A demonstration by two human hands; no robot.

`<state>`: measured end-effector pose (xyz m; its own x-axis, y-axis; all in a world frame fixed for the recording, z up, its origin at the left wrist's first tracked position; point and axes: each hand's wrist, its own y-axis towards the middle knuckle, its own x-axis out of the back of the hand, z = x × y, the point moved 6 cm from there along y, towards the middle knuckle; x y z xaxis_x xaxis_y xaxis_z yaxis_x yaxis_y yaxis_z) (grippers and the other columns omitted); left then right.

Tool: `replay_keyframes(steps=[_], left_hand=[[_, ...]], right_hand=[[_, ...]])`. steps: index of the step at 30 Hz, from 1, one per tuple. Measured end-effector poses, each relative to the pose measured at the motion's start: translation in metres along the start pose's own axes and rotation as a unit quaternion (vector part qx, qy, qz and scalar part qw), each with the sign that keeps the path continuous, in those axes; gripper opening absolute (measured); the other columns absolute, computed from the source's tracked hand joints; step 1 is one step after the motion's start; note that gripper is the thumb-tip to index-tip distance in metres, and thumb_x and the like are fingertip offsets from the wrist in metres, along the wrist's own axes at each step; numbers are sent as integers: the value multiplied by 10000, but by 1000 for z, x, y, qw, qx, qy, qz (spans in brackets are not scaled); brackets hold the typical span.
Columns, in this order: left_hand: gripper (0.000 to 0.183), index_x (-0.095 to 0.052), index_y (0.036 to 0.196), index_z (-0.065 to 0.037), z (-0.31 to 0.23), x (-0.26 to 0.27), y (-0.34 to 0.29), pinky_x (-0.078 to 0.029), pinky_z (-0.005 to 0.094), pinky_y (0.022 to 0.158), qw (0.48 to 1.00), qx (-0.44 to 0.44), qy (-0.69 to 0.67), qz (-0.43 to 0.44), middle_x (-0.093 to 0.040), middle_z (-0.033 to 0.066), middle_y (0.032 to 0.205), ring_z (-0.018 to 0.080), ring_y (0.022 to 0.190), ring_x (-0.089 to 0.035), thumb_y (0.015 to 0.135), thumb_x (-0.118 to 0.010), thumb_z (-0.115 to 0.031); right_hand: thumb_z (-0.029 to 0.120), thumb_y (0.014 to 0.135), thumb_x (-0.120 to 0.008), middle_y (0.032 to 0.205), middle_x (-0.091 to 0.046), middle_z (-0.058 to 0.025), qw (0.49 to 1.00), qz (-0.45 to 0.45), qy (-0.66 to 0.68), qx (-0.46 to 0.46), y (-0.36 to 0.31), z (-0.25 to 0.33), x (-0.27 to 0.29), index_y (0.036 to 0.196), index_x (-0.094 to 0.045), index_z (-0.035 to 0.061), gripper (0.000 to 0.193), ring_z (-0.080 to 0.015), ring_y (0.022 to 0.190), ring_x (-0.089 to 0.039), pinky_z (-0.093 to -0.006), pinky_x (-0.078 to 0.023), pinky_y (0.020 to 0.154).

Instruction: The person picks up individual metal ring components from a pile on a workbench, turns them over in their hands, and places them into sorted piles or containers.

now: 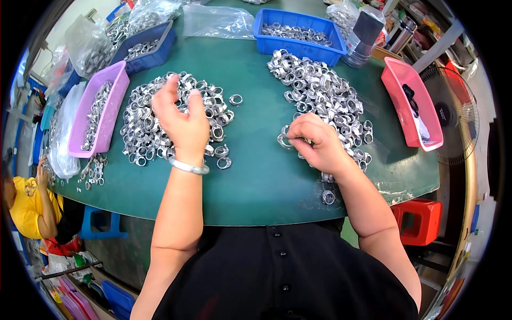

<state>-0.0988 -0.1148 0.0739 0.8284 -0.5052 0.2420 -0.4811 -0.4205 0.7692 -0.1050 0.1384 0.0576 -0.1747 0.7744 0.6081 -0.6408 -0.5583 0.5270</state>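
Note:
My left hand (184, 120), a bangle on its wrist, hovers over the left pile of silver metal rings (144, 133), which look like hose clamps. Its thumb and fingers are spread, with nothing visible between them. At the near-left edge of the right pile of metal rings (330, 90), my right hand (317, 143) is closed in a pinch. A metal ring (283, 140) shows at its fingertips. One loose ring (236, 100) lies right of the left pile, and another single ring (328, 197) sits near the table's front edge.
Ring-filled bins stand around the green table (250, 160): a purple bin (74, 133), a blue-grey bin (165, 45) and a blue bin (298, 50). A pink bin (400, 106), a bottle (365, 34) and a fan (453, 114) are at right. A person in yellow (26, 205) sits far left.

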Motion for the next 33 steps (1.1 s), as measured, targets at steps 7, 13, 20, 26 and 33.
replay_keyframes(steps=[7, 13, 20, 26, 33], left_hand=[[417, -569, 1186, -32, -58, -57, -73, -493, 269, 728, 848, 20, -250, 466, -597, 38, 907, 132, 782, -574, 790, -700, -46], [422, -568, 1174, -23, -47, -69, -98, -507, 249, 728, 775, 150, -311, 528, -619, 38, 914, 100, 781, -588, 783, -724, -33], [382, -580, 1131, -13, -42, -73, -104, -514, 243, 733, 735, 237, -393, 500, -644, 35, 927, 81, 798, -598, 779, -730, -21], [373, -554, 1142, 0, -40, -71, -102, -511, 258, 810, 729, 235, -392, 509, -642, 69, 1045, 109, 908, -612, 797, -693, 29], [319, -535, 1151, 8, -42, -71, -102, -504, 270, 856, 724, 228, -398, 515, -633, 83, 1078, 136, 965, -619, 847, -628, 46]], right_hand=[[-45, 700, -677, 842, -595, -83, 1000, -3, 9, 7, 1, 3, 1, 879, -581, 34, 218, -266, 832, -584, -348, -485, 718], [-39, 690, -698, 971, -549, -115, 1000, -20, 18, 11, 1, 7, 0, 1016, -543, 30, 367, -252, 824, -577, -339, -488, 725], [-14, 726, -706, 1034, -575, -111, 998, -19, 45, -28, -5, -2, -5, 1131, -525, 28, 446, -217, 824, -616, -326, -516, 717], [6, 748, -710, 1028, -608, -106, 992, 0, 93, -80, -8, -10, -5, 1182, -517, 30, 476, -211, 824, -653, -321, -536, 718], [-18, 740, -700, 1043, -603, -100, 991, 23, 110, -78, -8, -12, -6, 1200, -518, 23, 496, -195, 862, -633, -325, -529, 742]])
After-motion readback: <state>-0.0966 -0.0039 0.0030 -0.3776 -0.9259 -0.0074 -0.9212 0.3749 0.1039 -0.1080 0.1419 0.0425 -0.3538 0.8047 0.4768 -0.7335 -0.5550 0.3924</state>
